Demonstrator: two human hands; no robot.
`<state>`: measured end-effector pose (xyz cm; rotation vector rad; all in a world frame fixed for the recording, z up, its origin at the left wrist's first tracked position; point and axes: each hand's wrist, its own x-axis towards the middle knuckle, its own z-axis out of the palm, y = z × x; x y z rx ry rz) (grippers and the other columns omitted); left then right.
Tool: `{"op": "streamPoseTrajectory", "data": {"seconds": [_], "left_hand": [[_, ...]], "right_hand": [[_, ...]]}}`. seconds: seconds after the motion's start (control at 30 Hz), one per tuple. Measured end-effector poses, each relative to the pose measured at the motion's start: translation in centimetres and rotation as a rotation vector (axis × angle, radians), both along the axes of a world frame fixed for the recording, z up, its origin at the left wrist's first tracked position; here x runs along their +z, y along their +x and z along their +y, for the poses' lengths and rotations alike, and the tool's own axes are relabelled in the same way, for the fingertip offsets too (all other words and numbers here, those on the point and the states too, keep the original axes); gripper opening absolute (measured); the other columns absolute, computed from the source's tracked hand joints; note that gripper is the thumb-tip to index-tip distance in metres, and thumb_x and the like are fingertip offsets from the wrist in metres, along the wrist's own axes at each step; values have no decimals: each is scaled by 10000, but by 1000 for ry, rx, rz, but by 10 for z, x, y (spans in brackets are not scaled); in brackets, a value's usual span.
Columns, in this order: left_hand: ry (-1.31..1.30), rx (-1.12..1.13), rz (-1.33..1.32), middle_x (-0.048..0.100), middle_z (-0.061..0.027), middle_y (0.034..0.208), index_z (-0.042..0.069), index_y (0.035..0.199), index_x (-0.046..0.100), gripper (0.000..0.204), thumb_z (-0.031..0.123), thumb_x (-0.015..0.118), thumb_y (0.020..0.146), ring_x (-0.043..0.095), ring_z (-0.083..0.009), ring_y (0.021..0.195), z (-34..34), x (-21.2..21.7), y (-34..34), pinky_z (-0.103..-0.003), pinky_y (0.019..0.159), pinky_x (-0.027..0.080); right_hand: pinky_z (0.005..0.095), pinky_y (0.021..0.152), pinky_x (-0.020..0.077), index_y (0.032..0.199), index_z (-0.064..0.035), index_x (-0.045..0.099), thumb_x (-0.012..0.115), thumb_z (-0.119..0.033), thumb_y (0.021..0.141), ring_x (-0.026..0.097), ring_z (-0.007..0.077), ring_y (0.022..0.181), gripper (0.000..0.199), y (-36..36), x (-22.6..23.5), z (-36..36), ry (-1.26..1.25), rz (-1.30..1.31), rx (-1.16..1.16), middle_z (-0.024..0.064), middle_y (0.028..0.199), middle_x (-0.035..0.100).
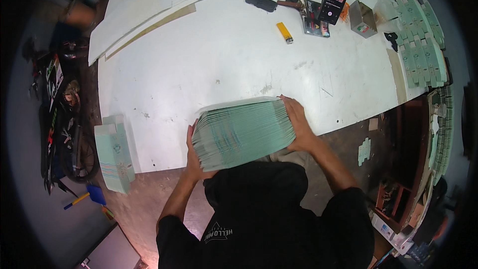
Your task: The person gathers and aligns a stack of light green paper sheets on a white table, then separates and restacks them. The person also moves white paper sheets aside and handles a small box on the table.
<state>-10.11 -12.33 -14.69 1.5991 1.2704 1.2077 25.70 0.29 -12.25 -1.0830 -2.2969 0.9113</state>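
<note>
A thick stack of pale green printed card sheets [244, 134] is held between my two hands at the near edge of the white table [239, 65]. Its many edges fan toward me, with blue lines showing across the left part. My left hand [193, 152] presses against the stack's left end, partly hidden behind it. Against the right end lies my right hand [298, 123], its fingers at the far right corner. Both hands grip the same stack from opposite sides.
Large white sheets [149, 10] lie at the far left. A yellow lighter [285, 33], a propped phone [334, 1] and a metal box [363, 19] stand at the far right. Green card stacks [420, 45] sit along the right; another green stack [113, 154] is by the left edge. A motorcycle [69, 114] stands left.
</note>
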Motion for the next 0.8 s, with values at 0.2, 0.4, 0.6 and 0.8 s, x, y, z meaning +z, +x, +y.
{"op": "streamPoseTrajectory", "data": {"seconds": [0.2,0.4,0.6,0.8], "left_hand": [[-73,-64,189,395,-276,1654,-60,1665,36,1352,199,962,715,395,-373,1542,27,16,-20,-501,1272,301],[-179,169,19,548,-236,1516,-34,1677,175,1204,103,924,745,557,-311,1389,36,15,-15,-450,1167,458],[-163,197,-175,419,-254,1614,-16,1684,79,1273,-1,904,715,506,-349,1427,39,21,2,-458,1200,427],[9,46,69,350,-283,1612,20,1678,-96,1601,326,1052,605,468,-399,1436,26,39,24,-526,1209,414]], "right_hand": [[646,1279,171,1672,23,113,937,-413,604,252,520,1546,1417,-7,23,21,198,12,28,321,1645,293],[681,1270,152,1676,8,102,965,-443,641,208,511,1577,1421,-5,5,14,9,-63,-3,316,1681,250],[651,1276,184,1669,4,72,1008,-440,622,202,535,1556,1473,-39,27,2,-17,14,-99,332,1672,212],[635,1274,190,1664,4,87,1035,-563,511,245,529,1526,1597,-15,20,12,-71,102,-134,324,1648,246]]}}
